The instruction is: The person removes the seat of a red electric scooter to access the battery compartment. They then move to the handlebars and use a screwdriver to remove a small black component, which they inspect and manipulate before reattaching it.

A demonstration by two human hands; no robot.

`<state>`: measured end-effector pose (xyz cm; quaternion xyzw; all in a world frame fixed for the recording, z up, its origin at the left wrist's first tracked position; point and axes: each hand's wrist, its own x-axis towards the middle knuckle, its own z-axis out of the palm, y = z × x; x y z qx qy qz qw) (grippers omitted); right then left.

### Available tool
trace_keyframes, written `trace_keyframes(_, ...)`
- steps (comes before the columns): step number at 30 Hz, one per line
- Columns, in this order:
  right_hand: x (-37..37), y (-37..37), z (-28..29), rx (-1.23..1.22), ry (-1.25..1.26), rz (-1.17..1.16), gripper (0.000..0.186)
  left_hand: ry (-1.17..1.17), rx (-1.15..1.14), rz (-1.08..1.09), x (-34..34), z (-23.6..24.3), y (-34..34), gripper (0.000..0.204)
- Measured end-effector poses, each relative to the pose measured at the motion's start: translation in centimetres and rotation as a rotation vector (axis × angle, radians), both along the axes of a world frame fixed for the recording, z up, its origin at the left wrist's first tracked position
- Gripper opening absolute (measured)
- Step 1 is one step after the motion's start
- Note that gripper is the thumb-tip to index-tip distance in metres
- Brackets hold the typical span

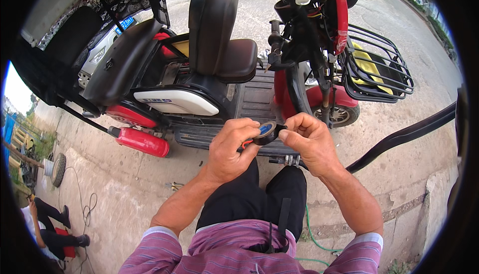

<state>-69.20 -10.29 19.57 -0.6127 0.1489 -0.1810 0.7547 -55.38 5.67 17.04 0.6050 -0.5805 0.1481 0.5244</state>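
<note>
My left hand (230, 150) grips a roll of black electrical tape (269, 135) by its edge, and a blue patch shows inside the ring. A small orange-red piece (246, 143) peeks out beneath those fingers; its kind is hidden. On the roll's other side, my right hand (315, 143) is closed in a pinch on the tape at its edge. Both hands are above my lap, in front of the footboard (254, 97) of a red electric three-wheeler. Its brown seat (237, 59) lies beyond my left hand, its red front fender (339, 97) beyond my right.
A front basket (376, 67) juts out at the far right. Nearer, a curved black bar (409, 137) crosses the right side. Pliers (174, 186) lie on the ground at left, and a green hose (312, 229) runs at right. Another person (47, 224) sits at lower left.
</note>
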Motion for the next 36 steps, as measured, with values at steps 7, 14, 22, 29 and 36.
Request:
trace_keyframes(7, 0.2, -1.7, 1.0, -0.155, -0.009, -0.056, 0.011, 0.144, 0.15, -0.102, -1.3, -0.1, -1.1, 0.037)
trace_keyframes(14, 0.9, -4.5, 4.2, -0.229, 0.034, -0.022, 0.012, 0.548, 0.191, -0.259, 0.6, 3.8, -5.1, 0.043)
trace_keyframes(22, 0.8, -5.7, 4.4, -0.351, -0.029, -0.105, 0.012, 0.864, 0.314, -0.504, 0.5, 5.9, -7.7, 0.051)
trace_keyframes(29, 1.0, -6.6, 3.5, -0.227, 0.005, -0.142, 0.013, 0.826, 0.307, -0.53, -1.0, 4.1, -6.8, 0.052)
trace_keyframes(36, 0.9, -8.2, 6.5, -0.28, 0.041, -0.046, 0.011, 0.856, 0.286, -0.554, 0.0, 4.8, -8.8, 0.041)
